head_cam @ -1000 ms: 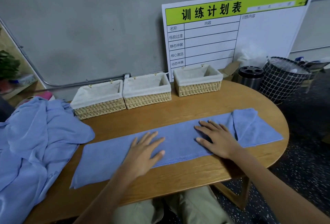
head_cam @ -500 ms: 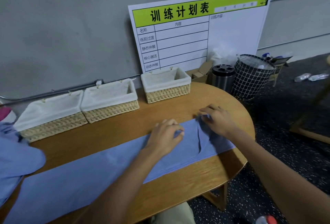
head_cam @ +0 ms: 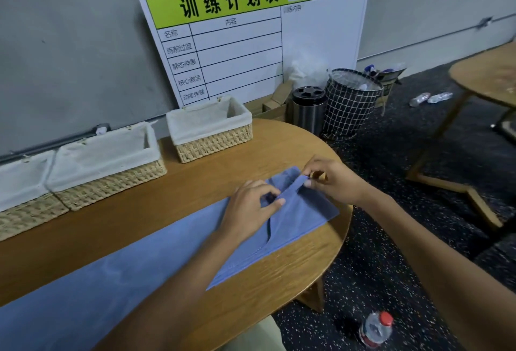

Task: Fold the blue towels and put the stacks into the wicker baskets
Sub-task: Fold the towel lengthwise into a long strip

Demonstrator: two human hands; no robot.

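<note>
1. Lying flat on the desk, the blue towel runs as a long strip from the near left toward the far right, its long axis slanting across the wood and its right end stopping just short of the rounded desk edge.
2. Both hands sit at that right end, where a flap is doubled back over the strip. The left hand pinches the raised fold edge nearer the person; the right hand pinches the same edge at its far corner, fingers curled round the cloth.
3. The right hand is nearer the towel's end, the left nearer its middle; the rest of the strip stretches away to the left of both, so the coming fold likely carries this end leftward along the long axis.
4. Three wicker baskets stand in a row beyond the towel by the wall, well apart from it and with no towel in them.
5. Compared with a second ago, the hands no longer press flat and open on the middle of the strip; both have shifted right and now grip the folded flap, lifting its edge slightly.
</note>
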